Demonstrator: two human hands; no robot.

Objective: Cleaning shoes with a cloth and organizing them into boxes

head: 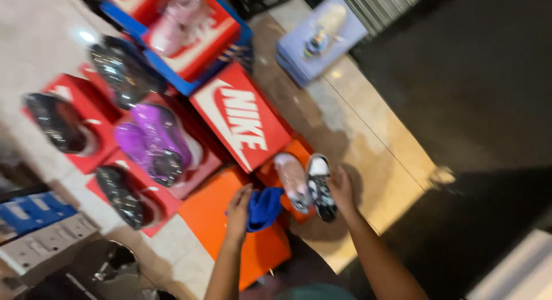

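Two bare hands over shoes displayed on boxes, seen from above, blurred.

Nearest, the left hand (238, 207) grips a blue cloth (264, 208) above an orange box (230, 225). The right hand (340, 188) rests against a black-and-white shoe (319, 188), fingers loosely spread; a pink shoe (292, 182) lies just beside it. Beyond stands a tilted red box (238, 119), then purple shoes (152, 140) and wrapped black shoes (57, 123) on red boxes. Farthest, a pale shoe on a lilac box (322, 38).

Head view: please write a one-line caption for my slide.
Left hand holds a blue cloth; right hand touches a black-and-white shoe.
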